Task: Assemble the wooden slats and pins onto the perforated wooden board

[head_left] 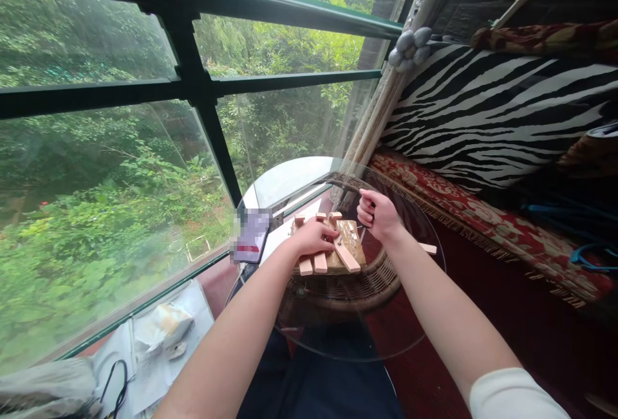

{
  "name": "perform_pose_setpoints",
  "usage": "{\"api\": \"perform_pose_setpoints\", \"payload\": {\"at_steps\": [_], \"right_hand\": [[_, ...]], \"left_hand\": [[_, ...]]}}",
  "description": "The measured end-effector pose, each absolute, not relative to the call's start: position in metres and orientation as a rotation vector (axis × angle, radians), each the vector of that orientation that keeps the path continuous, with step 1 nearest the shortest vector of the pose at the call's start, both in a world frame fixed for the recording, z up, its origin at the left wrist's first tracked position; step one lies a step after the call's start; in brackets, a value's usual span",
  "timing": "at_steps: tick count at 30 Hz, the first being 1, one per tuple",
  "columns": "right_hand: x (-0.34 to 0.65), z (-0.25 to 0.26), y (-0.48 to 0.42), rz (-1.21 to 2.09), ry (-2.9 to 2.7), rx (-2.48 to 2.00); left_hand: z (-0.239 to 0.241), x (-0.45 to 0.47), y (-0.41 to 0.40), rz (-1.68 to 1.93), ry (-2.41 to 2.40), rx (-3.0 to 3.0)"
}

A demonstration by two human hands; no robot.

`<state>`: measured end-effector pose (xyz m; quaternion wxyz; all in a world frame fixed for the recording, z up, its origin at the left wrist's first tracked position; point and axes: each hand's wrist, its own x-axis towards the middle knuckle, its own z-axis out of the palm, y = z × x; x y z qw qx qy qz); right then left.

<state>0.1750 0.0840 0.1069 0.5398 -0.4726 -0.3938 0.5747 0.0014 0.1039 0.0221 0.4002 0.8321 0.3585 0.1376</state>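
On the round glass table lies a brown board (356,245) with a shiny, patterned surface. Several pale wooden strips lie across it, one of them slanted (347,257) toward the near edge. My left hand (315,237) rests over the board, its thumb and index finger closed at the upper part of the slanted strip. A small dark metal bit (339,241) shows beside those fingertips. To the right, my right hand (380,214) is raised beside the board in a fist. Something dark and thin shows at its fingers, too small to name.
A phone (251,237) lies left of the board on the glass table (338,347). One more wooden strip (427,249) is at the right rim. Papers (145,367) lie on the window ledge. A zebra-striped panel (483,116) stands behind a red patterned cloth (434,194).
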Motion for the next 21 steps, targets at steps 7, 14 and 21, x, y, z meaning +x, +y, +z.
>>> {"api": "perform_pose_setpoints", "payload": {"at_steps": [7,14,21], "right_hand": [[0.156,0.093,0.095,1.185,-0.673,-0.989],[0.159,0.093,0.097,1.022,-0.727,-0.976],[0.157,0.093,0.09,1.061,-0.815,-0.977]], "left_hand": [[0.03,-0.002,0.094,0.495,0.993,2.115],[0.034,-0.002,0.09,0.472,1.02,2.114],[0.027,0.002,0.094,0.433,1.039,2.127]]}}
